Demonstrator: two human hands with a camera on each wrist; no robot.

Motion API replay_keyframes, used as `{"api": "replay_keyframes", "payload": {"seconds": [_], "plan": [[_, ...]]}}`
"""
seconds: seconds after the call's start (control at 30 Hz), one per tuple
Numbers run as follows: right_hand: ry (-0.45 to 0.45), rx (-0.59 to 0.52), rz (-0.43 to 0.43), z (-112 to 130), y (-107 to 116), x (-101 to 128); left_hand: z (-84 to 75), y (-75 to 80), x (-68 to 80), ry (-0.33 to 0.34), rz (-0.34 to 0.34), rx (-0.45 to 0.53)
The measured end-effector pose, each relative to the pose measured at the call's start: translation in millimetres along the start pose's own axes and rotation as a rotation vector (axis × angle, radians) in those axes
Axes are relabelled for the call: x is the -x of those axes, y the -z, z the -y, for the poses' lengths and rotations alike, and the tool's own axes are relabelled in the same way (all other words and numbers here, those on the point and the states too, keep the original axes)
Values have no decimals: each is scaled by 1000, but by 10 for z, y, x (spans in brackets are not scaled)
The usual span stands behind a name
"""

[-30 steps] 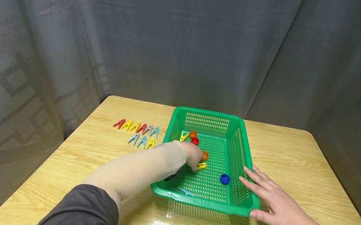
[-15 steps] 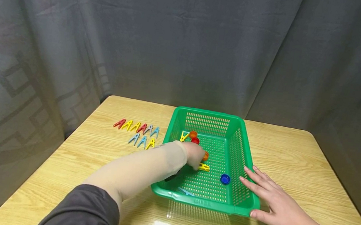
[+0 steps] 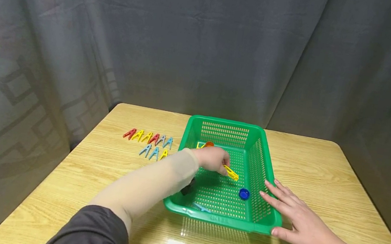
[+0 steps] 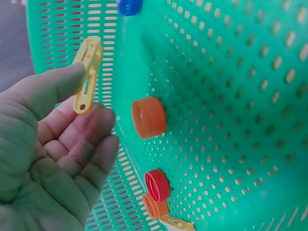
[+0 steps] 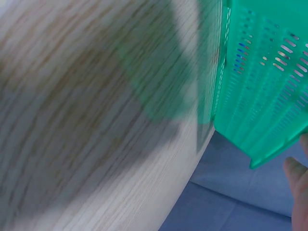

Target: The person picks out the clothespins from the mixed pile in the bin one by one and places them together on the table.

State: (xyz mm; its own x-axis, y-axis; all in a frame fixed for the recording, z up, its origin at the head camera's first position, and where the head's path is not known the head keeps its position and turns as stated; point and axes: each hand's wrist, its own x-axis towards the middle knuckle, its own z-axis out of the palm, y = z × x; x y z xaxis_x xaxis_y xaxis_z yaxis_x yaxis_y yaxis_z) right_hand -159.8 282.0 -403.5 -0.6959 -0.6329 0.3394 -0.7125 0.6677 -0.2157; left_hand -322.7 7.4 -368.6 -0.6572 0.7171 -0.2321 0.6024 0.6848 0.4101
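The left hand (image 3: 212,160) pinches a yellow clothespin (image 3: 231,173) above the green basket (image 3: 217,219), its long axis pointing toward four o'clock; the right hand (image 3: 301,224) rests flat, released, against the basket's right wall.

Counted: one green basket (image 3: 261,168). Clothespins on table (image 3: 302,162): nine, in two rows (image 3: 149,137) (image 3: 154,152). Clothespins in basket: three visible, two yellow (image 3: 231,172) (image 3: 200,145), one blue (image 3: 201,208). Bottle caps (image 4: 148,117): four, two orange, one red (image 4: 158,185), one blue (image 3: 243,194).
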Motion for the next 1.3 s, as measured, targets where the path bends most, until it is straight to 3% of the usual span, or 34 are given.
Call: {"api": "replay_keyframes", "payload": {"seconds": [0.23,0.47,0.9,1.3], "plan": [[17,-6,-10,-4,6,-3,-15,66,9,3,-74,141],[4,3,7,-11,12,9,-8,141,28,-28,-88,277],[0,18,4,-25,10,19,108,473,263,-63,-168,348],[6,13,1,-25,24,2,284,661,536,-54,-282,381]]}}
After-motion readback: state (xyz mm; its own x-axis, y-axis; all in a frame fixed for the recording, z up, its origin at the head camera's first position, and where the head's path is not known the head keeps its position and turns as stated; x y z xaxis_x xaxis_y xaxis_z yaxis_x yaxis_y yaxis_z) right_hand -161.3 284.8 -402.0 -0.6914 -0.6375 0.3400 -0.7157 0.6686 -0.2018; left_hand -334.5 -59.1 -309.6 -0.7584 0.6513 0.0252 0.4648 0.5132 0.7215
